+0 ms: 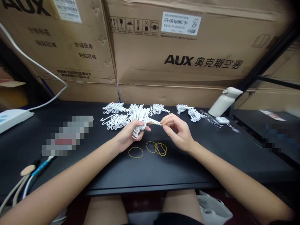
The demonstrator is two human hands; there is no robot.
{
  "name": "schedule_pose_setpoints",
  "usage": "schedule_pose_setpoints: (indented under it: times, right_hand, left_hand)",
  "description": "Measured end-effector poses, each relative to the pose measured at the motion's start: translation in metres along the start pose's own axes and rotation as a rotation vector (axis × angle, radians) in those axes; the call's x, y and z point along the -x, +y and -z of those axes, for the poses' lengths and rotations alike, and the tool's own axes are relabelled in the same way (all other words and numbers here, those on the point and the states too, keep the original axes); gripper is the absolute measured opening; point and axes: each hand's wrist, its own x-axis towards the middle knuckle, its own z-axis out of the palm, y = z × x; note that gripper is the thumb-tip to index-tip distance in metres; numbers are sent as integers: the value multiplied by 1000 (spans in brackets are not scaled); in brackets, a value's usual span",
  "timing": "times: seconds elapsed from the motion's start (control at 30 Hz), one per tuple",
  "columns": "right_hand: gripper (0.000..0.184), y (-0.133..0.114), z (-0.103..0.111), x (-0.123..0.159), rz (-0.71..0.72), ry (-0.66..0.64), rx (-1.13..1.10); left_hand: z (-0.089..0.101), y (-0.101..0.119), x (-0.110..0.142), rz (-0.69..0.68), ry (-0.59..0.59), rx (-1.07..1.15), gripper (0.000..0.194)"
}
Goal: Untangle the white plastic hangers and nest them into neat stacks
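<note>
My left hand is closed around a bundle of white hooks, their curved ends pointing toward me. At the bundle's right end, the fingers of my right hand pinch a yellow rubber band by the straight tips. Just behind my left hand lie more bundles of white hooks, and further ones sit to the right at the back. Several loose yellow rubber bands rest on the black table in front of my hands.
Large cardboard boxes stand along the back. A white bottle, an earphone case and glasses are at the right. On the left are a blurred-out object, cables and a white power strip.
</note>
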Motion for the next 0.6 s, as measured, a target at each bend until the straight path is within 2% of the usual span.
schedule_pose_setpoints:
  times: [0.1, 0.17, 0.27, 0.33, 0.4, 0.5, 0.6]
  right_hand:
    - [8, 2, 5, 1, 153, -11, 204]
    - [10, 7, 9, -1, 168, -19, 269]
    - [11, 15, 13, -6, 104, -48, 291]
    - [11, 19, 14, -9, -15, -33, 223]
    - [10, 21, 14, -12, -223, 23, 8]
    - [13, 21, 16, -15, -537, 100, -571]
    - [20, 19, 22, -18, -682, 96, -1041]
  left_hand:
    - [0, 0, 0, 61, -35, 57, 20]
    - [0, 0, 1, 44, -23, 83, 20]
    - [2, -1, 0, 0, 1, 120, 20]
    - [4, -4, -1, 3, -12, 100, 23]
    - [3, -7, -1, 19, -20, 41, 27]
    - [-1, -10, -2, 17, 51, -3, 29]
    - [-2, -8, -3, -30, 171, 167, 17]
